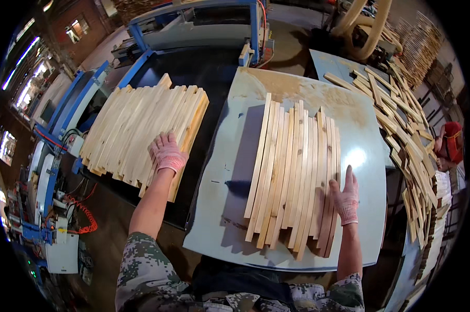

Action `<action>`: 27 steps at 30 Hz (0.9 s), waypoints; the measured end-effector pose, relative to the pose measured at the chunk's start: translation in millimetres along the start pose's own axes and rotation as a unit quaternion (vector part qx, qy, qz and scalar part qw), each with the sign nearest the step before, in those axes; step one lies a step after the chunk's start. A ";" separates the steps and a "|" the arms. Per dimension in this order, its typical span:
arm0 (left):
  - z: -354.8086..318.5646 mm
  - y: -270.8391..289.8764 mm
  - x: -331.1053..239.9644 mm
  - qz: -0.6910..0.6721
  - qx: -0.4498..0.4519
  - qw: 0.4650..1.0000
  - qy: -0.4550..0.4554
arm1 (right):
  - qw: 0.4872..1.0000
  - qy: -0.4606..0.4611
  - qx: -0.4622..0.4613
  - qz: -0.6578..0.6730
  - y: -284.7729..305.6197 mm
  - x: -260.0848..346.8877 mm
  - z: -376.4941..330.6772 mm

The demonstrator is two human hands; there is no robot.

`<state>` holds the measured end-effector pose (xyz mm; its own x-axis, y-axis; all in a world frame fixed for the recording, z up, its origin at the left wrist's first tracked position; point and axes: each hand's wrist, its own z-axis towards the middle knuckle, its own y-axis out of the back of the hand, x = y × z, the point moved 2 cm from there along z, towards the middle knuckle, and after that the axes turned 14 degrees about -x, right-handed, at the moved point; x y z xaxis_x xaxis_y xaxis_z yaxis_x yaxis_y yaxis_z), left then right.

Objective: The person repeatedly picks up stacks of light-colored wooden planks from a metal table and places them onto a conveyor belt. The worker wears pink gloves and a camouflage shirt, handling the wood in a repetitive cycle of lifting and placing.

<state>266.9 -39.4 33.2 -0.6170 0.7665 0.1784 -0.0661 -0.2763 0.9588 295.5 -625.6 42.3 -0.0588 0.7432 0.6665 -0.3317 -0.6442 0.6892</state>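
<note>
A row of pale wooden strips (pixel 128 127) lies side by side on a black machine bed at the left. My left hand (pixel 168 152), in a pinkish-white work glove, rests flat on the strips near the row's right edge, fingers stretched out. A second, looser row of wooden strips (pixel 292 171) lies on a light grey-blue tabletop (pixel 219 208) in front of me, its ends uneven. Beside that row's right edge is my gloved right hand (pixel 345 197), with fingers extended and thumb toward the outermost strip. Whether the thumb touches the strip I cannot tell.
Blue machine framing (pixel 193 23) stands behind the black bed (pixel 206 78). A jumbled heap of wooden strips (pixel 401 125) covers a side table at the right. Sawdust (pixel 292 86) lies on the tabletop's far end. A red coiled hose (pixel 87 218) hangs at the left; a person in red (pixel 449 141) is at the far right.
</note>
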 end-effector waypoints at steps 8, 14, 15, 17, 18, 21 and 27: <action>7.4 9.5 54.0 -0.133 0.051 0.966 -0.215 | 0.944 0.171 0.135 -0.247 -126.5 197.3 -96.1; 7.6 3.8 89.8 -0.213 -0.016 0.936 -0.279 | 0.919 0.095 0.053 -0.379 -180.3 238.8 -125.1; 9.1 4.6 92.9 -0.221 -0.014 0.934 -0.279 | 0.919 0.101 0.043 -0.380 -187.7 242.6 -128.1; 9.1 8.1 91.6 -0.239 -0.015 0.925 -0.296 | 0.918 0.069 0.046 -0.388 -195.0 229.3 -129.6; 8.8 2.4 92.9 -0.251 -0.026 0.923 -0.290 | 0.916 0.055 0.058 -0.393 -197.6 221.2 -127.8; 11.9 -0.5 96.0 -0.266 -0.007 0.920 -0.287 | 0.938 -0.106 0.039 -0.328 -183.4 255.6 -115.7; 21.8 -0.9 112.8 -0.274 0.023 0.916 -0.291 | 0.946 -0.162 0.080 -0.269 -224.8 325.1 -97.6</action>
<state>214.5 59.9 57.3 0.0224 0.9662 -0.2570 -0.2003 0.2562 0.9457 259.1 -221.6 76.3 0.3782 0.8938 0.2409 -0.0836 -0.2262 0.9705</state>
